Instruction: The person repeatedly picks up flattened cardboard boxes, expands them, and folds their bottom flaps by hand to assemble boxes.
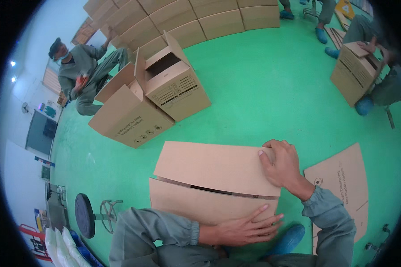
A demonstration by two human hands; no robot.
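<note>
A brown cardboard box stands in front of me between my knees. Its two long top flaps are folded inward, with a narrow dark gap between them. My left hand lies flat on the near flap towards its right end, fingers spread. At the far right corner, my right hand grips the edge of the far flap, its thumb on top and its other fingers bent over the side. Flattened cardboard with dark print lies on the floor to the right of the box.
Two open cardboard boxes stand ahead on the green floor. A co-worker sits behind them at left; another person's hands work on a box at far right. Stacked cartons line the back. A round stool lies tipped at left.
</note>
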